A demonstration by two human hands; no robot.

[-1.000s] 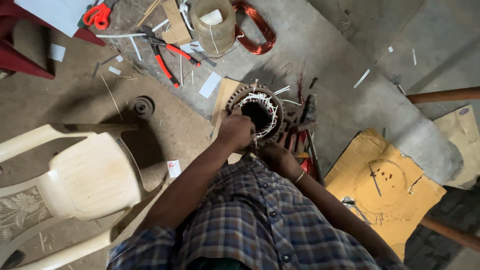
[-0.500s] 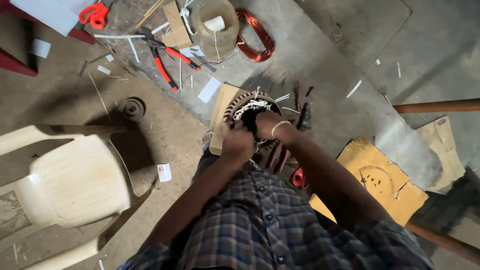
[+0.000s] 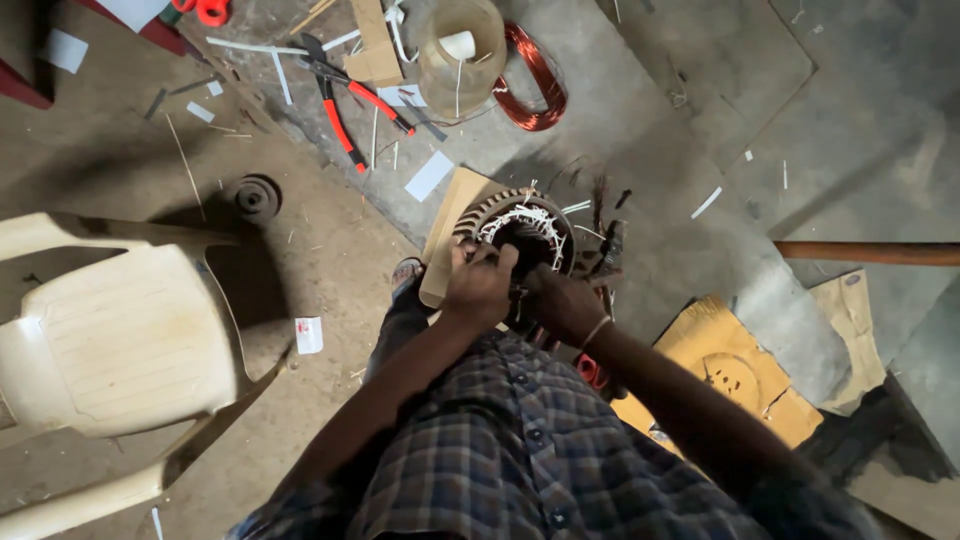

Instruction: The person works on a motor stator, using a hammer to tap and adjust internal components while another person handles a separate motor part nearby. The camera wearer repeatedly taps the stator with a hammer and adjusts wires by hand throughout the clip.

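Keep left hand (image 3: pixel 480 285) pinched on the white windings at the near rim of the stator (image 3: pixel 520 235) on the floor, right hand (image 3: pixel 560 300) curled just beside it, steadying, pulling evenly.

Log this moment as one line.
left hand: on motor stator rim | right hand: at stator's near edge | beside: red-handled pliers, copper wire coil, plastic chair

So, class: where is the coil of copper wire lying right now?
In the head view the coil of copper wire lies on the floor at top centre, against the right side of the clear plastic container, beyond the motor stator.
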